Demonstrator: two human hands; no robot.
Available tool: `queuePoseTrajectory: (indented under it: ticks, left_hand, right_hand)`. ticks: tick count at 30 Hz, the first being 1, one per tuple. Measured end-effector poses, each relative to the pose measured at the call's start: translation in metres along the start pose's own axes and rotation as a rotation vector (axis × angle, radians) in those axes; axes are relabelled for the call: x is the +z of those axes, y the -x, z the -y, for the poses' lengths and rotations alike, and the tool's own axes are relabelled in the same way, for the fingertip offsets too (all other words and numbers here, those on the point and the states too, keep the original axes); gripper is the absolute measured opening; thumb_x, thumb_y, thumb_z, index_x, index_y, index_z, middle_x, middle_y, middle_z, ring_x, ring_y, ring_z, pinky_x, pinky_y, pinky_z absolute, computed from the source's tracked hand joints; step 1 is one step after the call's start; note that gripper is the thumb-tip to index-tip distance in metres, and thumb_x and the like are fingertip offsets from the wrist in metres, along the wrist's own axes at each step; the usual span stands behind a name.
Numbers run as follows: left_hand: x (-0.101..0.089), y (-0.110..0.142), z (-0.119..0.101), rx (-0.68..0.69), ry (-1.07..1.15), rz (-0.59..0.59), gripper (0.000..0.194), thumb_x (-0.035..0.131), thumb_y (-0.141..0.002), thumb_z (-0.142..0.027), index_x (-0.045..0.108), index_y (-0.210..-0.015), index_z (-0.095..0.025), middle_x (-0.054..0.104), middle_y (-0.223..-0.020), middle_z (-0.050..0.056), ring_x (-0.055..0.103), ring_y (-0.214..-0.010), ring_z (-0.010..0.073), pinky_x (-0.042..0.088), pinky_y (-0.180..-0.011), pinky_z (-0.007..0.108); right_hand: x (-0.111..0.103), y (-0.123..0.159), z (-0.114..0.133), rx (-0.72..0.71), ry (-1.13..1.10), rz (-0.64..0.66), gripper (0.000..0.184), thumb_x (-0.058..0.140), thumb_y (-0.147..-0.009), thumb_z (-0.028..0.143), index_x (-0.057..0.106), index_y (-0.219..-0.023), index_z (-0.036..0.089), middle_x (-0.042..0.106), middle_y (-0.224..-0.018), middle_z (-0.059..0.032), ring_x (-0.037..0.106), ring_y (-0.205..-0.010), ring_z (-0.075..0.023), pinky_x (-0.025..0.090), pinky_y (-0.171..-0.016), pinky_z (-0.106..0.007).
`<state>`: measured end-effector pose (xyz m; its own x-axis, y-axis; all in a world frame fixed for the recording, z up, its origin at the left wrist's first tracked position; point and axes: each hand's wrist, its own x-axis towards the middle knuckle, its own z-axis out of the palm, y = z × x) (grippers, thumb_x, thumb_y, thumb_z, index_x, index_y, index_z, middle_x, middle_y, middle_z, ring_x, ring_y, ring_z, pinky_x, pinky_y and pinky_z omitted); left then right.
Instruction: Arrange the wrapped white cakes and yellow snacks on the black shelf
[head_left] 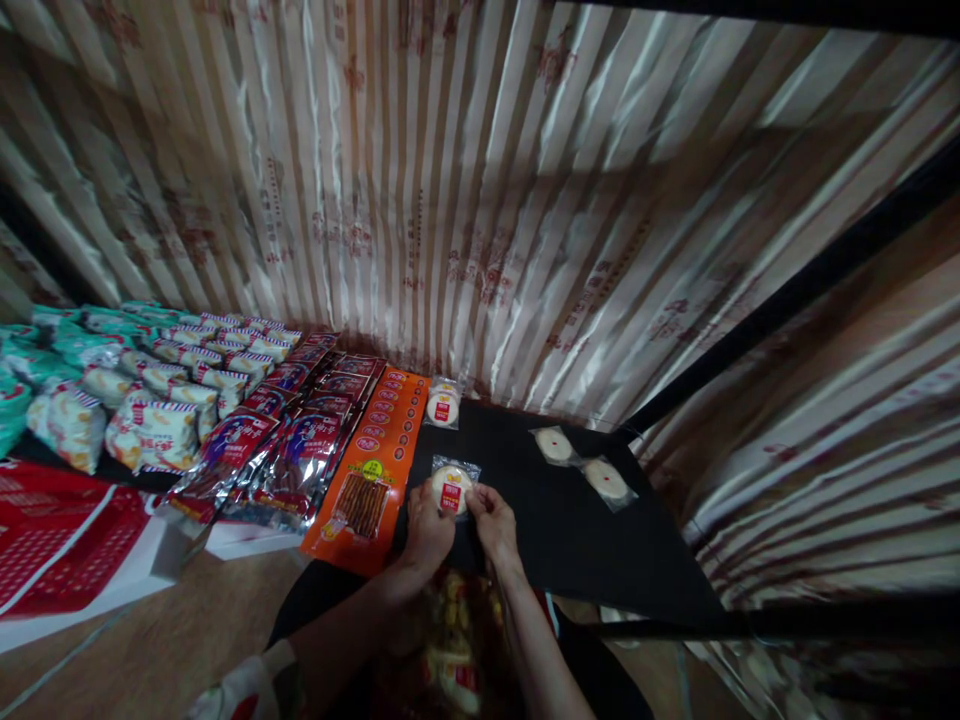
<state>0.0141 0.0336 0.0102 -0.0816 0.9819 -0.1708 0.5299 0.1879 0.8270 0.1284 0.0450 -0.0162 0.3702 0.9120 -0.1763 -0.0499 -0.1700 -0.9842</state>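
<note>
Near the front edge of the black shelf [555, 525], my left hand [429, 528] and my right hand [495, 522] pinch a wrapped round cracker [451, 488] from its two lower sides. The cracker is pale, in a see-through wrapper with a red and yellow label facing up. Behind it lies a second wrapped cracker [442, 405] with the same label. Two more wrapped crackers, one at the back [555, 445] and one nearer the right edge [604, 480], show a small red mark. Between my forearms is a dim bag of packets [457, 640].
Left of my hands lies a flat orange snack pack [367, 465], beside dark red foil packs [311, 440]. Farther left stand rows of white bags [157, 432] and green bags [45, 350]. A red basket [60, 530] is low left; a striped curtain [420, 200] hangs behind.
</note>
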Motion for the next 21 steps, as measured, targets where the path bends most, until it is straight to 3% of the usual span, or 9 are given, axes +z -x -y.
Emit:
queuePoseTrajectory:
  ticks: [7, 21]
  left_hand:
    - [-0.001, -0.010, -0.008, 0.123, -0.189, -0.004, 0.057, 0.044, -0.073, -0.009, 0.044, -0.130, -0.006, 0.043, -0.134, 0.013, 0.038, -0.124, 0.0231, 0.025, -0.107, 0.029]
    - [-0.002, -0.062, -0.028, 0.085, -0.201, 0.117, 0.064, 0.045, -0.073, -0.009, 0.035, -0.136, -0.005, 0.020, -0.148, 0.014, 0.029, -0.132, 0.0265, 0.023, -0.109, 0.029]
  right_hand:
    - [0.011, -0.035, -0.004, -0.048, 0.104, -0.038, 0.032, 0.063, -0.059, 0.041, 0.064, -0.083, 0.019, 0.070, -0.076, -0.0044, 0.064, -0.068, -0.0187, 0.049, -0.062, -0.028]
    - [0.042, -0.100, 0.010, -0.141, 0.244, -0.057, 0.028, 0.058, -0.062, 0.040, 0.066, -0.081, 0.021, 0.070, -0.076, -0.0023, 0.063, -0.068, -0.0177, 0.049, -0.063, -0.027]
